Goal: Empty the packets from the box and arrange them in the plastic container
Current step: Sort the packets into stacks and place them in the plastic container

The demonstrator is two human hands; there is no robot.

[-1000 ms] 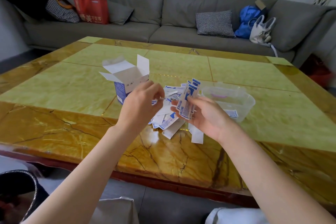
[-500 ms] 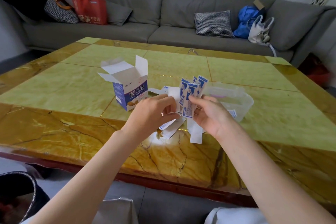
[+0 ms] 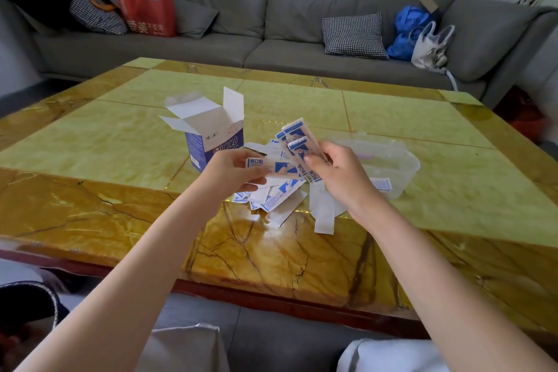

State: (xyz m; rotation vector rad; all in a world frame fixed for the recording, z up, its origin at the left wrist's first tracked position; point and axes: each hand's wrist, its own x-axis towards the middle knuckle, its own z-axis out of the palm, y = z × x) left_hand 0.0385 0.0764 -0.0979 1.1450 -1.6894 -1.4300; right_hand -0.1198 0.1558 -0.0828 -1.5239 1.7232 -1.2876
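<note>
An open blue-and-white box (image 3: 211,136) stands upright on the table, flaps up. Several blue-and-white packets (image 3: 277,199) lie in a loose pile in front of it. My left hand (image 3: 232,172) pinches one packet (image 3: 268,164) held sideways above the pile. My right hand (image 3: 338,172) grips a fanned bunch of packets (image 3: 297,139) pointing up and away. A clear plastic container (image 3: 398,160) sits just right of my right hand, with one packet (image 3: 382,184) lying inside near its front wall.
The yellow-green and amber marble table (image 3: 392,118) spreads wide on every side of the pile. A grey sofa (image 3: 271,24) runs behind it, bearing a red bag (image 3: 148,13), a checked cushion (image 3: 353,36) and a blue bag (image 3: 407,30).
My left hand has lifted one packet off the pile and holds it sideways toward the bunch. My right hand has raised its bunch a little.
</note>
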